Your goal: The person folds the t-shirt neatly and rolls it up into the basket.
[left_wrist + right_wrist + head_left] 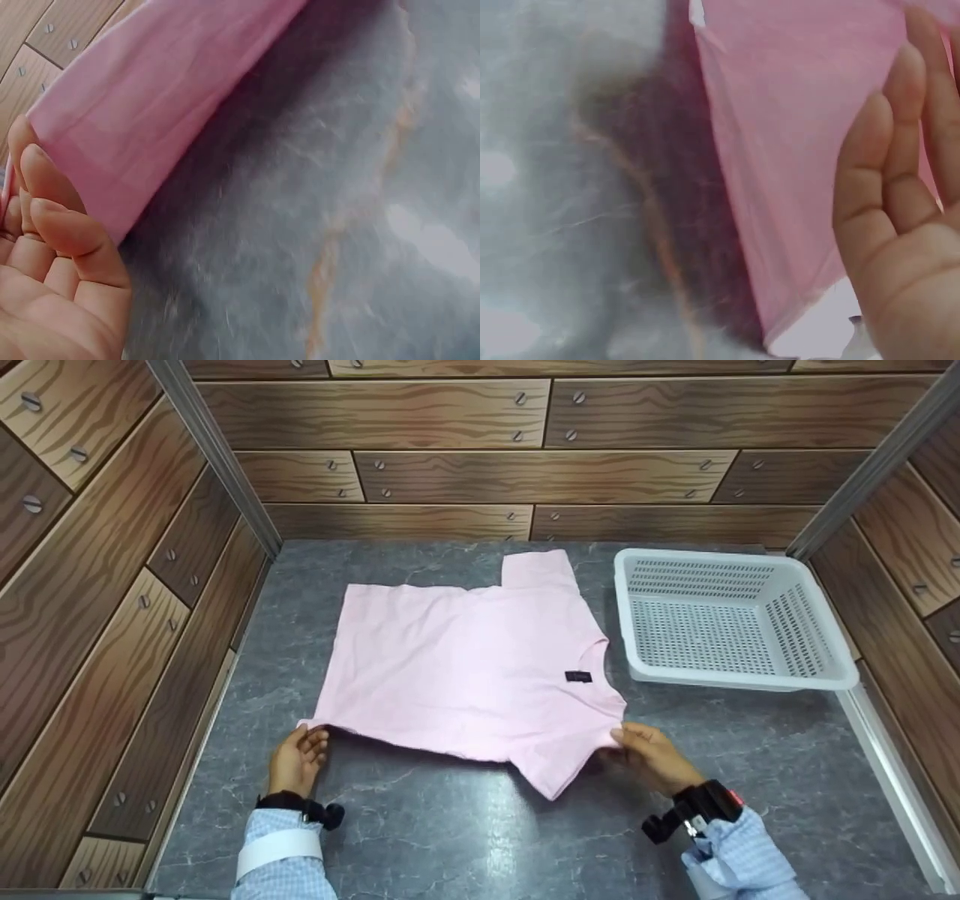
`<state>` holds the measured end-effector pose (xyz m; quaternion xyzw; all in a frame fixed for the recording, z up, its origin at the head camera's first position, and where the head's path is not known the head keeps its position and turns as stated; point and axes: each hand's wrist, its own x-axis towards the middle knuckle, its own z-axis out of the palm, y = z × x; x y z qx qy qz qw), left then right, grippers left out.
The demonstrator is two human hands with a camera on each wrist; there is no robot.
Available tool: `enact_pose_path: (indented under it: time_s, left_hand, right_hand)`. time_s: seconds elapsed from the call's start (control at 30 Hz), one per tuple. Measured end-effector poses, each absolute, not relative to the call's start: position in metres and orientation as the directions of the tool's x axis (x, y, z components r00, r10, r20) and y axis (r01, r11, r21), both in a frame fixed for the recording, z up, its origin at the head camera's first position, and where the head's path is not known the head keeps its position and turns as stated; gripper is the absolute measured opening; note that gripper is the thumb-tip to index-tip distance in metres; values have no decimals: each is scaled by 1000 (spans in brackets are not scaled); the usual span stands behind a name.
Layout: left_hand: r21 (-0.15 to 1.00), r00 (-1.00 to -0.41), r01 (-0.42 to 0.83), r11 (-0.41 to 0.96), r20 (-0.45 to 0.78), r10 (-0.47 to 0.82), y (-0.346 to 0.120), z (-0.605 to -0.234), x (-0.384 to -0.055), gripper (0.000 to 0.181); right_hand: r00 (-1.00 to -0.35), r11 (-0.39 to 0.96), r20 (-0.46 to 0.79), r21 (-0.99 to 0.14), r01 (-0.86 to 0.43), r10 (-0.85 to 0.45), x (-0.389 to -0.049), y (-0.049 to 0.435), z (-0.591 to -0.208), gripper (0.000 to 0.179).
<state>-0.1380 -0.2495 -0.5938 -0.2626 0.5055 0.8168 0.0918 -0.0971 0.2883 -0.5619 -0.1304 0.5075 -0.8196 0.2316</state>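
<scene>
A pink short-sleeved T-shirt [450, 667] lies spread on the grey marbled table, its collar and dark label toward the right and its hem toward the left. My left hand [298, 757] pinches the near hem corner, lifting that edge slightly. At the shoulder by the near sleeve, my right hand [654, 754] pinches the cloth between thumb and fingers. The left wrist view shows the pink cloth [150, 105] rising from the fingers of the left hand [60, 277]. Beside the right hand [907, 217], the sleeve cloth [780, 150] hangs in the right wrist view.
A white perforated plastic basket [739, 679] stands at the back right, close to the shirt's collar. Wood-patterned walls [450, 472] border the table [450, 840] at the back and both sides. Metal posts [225, 457] stand in the back corners.
</scene>
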Motion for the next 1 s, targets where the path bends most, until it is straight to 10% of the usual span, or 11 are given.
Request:
enact_pose_path:
  time_s: [0.47,1.0]
  left_hand:
    - [795,-850,-370,-481,-498,-170,-232,-587,-178,26]
    - [860,-847,-404,-313,-481,-227,-219,-580,-202,31]
  right_hand:
    - [-989,-419,-144,-895,149,-46,-149,260,-542,20]
    - [-981,-398,-153,-913,93,121,-189,239,-539,18]
